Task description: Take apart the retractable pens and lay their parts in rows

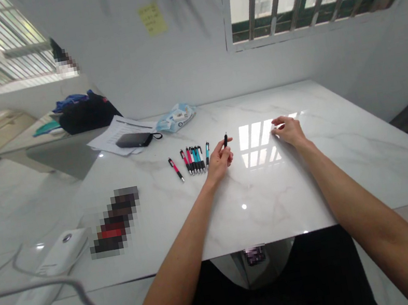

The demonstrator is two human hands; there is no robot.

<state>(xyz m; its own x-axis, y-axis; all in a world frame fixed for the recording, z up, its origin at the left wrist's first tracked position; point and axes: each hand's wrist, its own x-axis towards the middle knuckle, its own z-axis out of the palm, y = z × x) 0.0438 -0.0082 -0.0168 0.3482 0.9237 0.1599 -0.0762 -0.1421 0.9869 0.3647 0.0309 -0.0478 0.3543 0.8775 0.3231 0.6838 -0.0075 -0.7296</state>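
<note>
My left hand (220,159) holds a black pen (225,140) between thumb and fingers, its tip raised just above the white marble table (275,198). Just to its left lies a row of several pens (194,159), pink and blue with black grips, side by side. One pink pen (176,169) lies apart further left. My right hand (289,130) rests flat on the table to the right, fingers spread, holding nothing.
At the back left of the table lie papers (116,136), a black pouch (134,140) and a pack of wipes (176,117). A white device (61,252) with a cable sits at the left. A black bag (84,113) stands on a side surface.
</note>
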